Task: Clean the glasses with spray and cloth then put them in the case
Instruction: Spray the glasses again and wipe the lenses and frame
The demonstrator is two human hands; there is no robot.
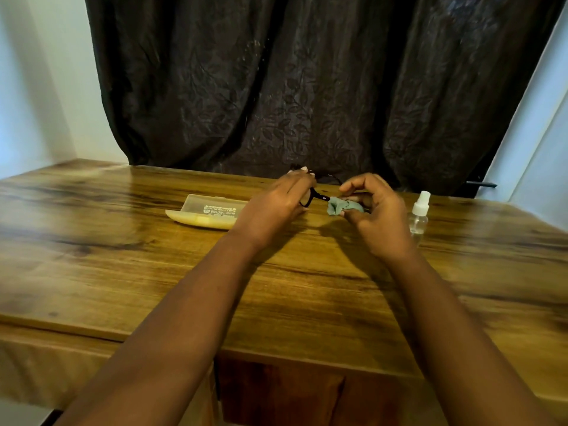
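Left hand (pixel 278 202) grips the light, fragile black-framed glasses (pixel 313 196) by the frame; right hand (pixel 373 207), at 3 o'clock, pinches the soft grey-green cloth (pixel 341 206).

Both bare forearms reach forward, converging. Left hand (pixel 278 204) back up, fingers curled over black glasses (pixel 313 196), frame showing just past fingertips. Right hand (pixel 373 210) back toward camera, fingers arched, thumb and fingertips pinching bunched green cloth (pixel 342 207). Hands close together, apart, cloth just beside glasses.
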